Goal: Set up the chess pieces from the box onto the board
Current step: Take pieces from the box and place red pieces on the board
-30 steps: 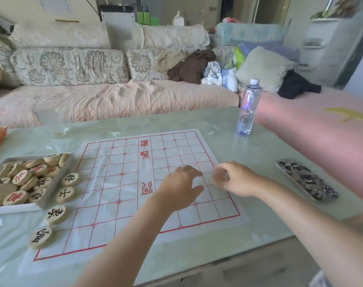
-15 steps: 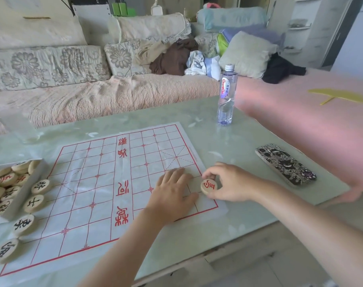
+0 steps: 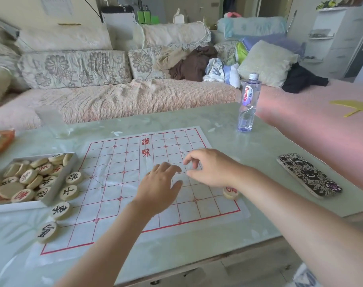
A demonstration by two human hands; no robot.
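A white paper board (image 3: 122,183) with red grid lines lies on the table. At its left stands a white box (image 3: 52,189) with several round wooden pieces (image 3: 27,181). Several black-lettered pieces (image 3: 68,192) stand in a column along the board's left edge. A red-lettered piece (image 3: 230,192) sits on the board's right edge, partly under my right wrist. My left hand (image 3: 159,188) lies over the board's middle with fingers straight. My right hand (image 3: 212,167) hovers above the board, fingers loosely curled, holding nothing.
A water bottle (image 3: 248,104) stands at the table's far right. A patterned phone (image 3: 309,175) lies right of the board. An orange object (image 3: 1,141) sits at the far left. A clear glass (image 3: 52,123) stands behind the board. A sofa runs behind the table.
My right hand let go of the red-lettered piece on the board's right edge and lifted away toward the far side. My left hand stayed on the board.
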